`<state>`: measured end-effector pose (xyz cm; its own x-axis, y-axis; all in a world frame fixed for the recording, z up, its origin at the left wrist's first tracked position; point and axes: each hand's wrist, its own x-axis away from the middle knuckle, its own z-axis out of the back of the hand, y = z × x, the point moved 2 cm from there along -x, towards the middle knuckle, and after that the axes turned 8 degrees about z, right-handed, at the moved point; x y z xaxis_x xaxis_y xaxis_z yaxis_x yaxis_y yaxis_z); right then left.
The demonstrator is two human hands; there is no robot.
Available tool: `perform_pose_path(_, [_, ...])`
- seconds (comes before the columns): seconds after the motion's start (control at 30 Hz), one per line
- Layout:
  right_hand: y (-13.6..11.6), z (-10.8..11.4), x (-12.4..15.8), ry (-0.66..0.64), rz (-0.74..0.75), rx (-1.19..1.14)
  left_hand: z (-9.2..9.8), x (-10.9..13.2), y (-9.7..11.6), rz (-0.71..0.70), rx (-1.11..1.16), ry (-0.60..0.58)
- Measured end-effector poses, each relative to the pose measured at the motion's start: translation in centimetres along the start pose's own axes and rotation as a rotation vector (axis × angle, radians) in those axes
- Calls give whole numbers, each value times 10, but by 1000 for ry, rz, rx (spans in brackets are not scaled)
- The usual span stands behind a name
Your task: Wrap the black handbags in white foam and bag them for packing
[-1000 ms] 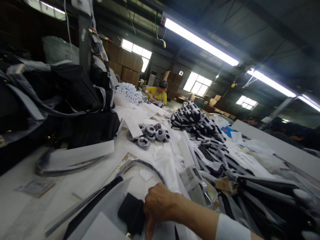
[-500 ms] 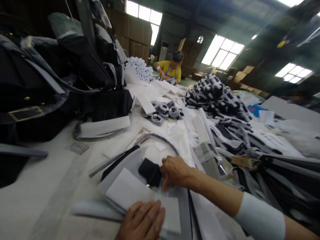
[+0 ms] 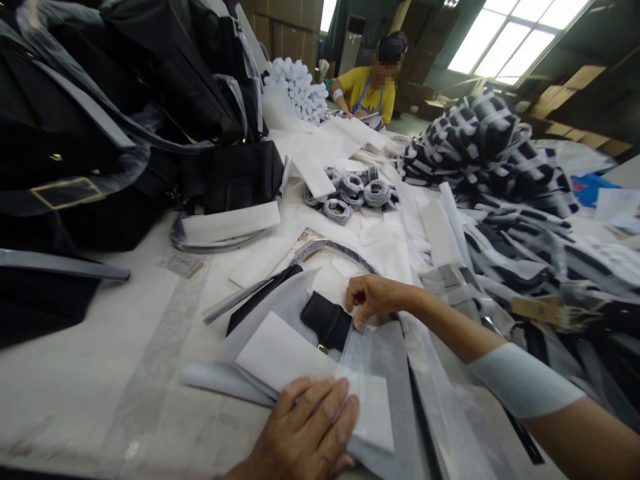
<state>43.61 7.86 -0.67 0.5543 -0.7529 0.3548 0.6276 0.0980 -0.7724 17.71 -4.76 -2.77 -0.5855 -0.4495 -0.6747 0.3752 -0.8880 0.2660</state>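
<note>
Two-handed work on a black piece (image 3: pixel 324 315) with a gold-coloured fitting, lying mid-clock on grey sheeting (image 3: pixel 393 353). At six o'clock, left hand (image 3: pixel 305 427) spread palm-down on a white sheet (image 3: pixel 283 352). At two, right hand (image 3: pixel 373 299) narrowed by the black piece's edge; cannot tell whether pinching. Toward ten, black bags (image 3: pixel 170 73); toward one, wrapped coils (image 3: pixel 376 193).

A scuffed white worktable (image 3: pixel 150 393) is supporting everything around the left hand (image 3: pixel 310 427) and right hand (image 3: pixel 373 297). Beneath them, a black bag (image 3: pixel 327 317) in pale sheeting is lying. Left of the grip, black handbags (image 3: pixel 245 173) are sitting heaped; beyond it, coiled wrapped straps (image 3: pixel 376 193) are resting near white sheets (image 3: pixel 311 167); rightward, black-and-white wrapped bundles (image 3: pixel 480 143) are forming a mound.
</note>
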Motion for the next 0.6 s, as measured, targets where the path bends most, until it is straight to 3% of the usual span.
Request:
perform_pose_path(0.13, [6, -2, 3, 69, 1, -62, 0, 1, 1, -5, -10, -3])
perform_pose_path(0.27, [3, -2, 16, 211, -19, 28, 0, 4, 1, 5, -17, 1])
perform_pose_path(0.47, [-28, 0, 49, 473, -109, 67, 3, 3, 2, 15, -8, -30])
perform_pose_path(0.6, [-45, -19, 54, 388, -174, 13, 8, -1, 3, 34, -17, -79])
